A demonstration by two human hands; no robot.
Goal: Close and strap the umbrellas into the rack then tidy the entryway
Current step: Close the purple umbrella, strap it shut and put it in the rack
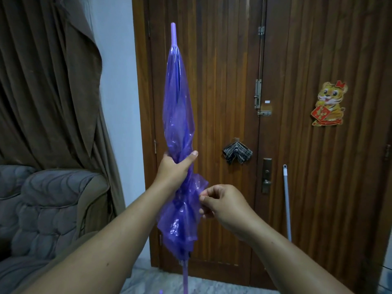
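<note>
A closed, translucent purple umbrella (177, 107) stands upright in front of me, its tip pointing up and its shaft running down out of view. My left hand (175, 166) is wrapped around the gathered canopy at about mid-height. Just below and to the right, my right hand (222, 203) pinches a loose fold of the purple plastic between fingers and thumb. The lower canopy hangs ruffled and loose. No strap or rack can be seen.
A brown wooden double door (297, 60) fills the background, with a tiger sticker (329, 103), a folded striped cloth (237, 153) hung on it and a grey pole (286, 200) leaning at its right. A grey quilted sofa (42, 209) and brown curtain (48, 81) stand at left.
</note>
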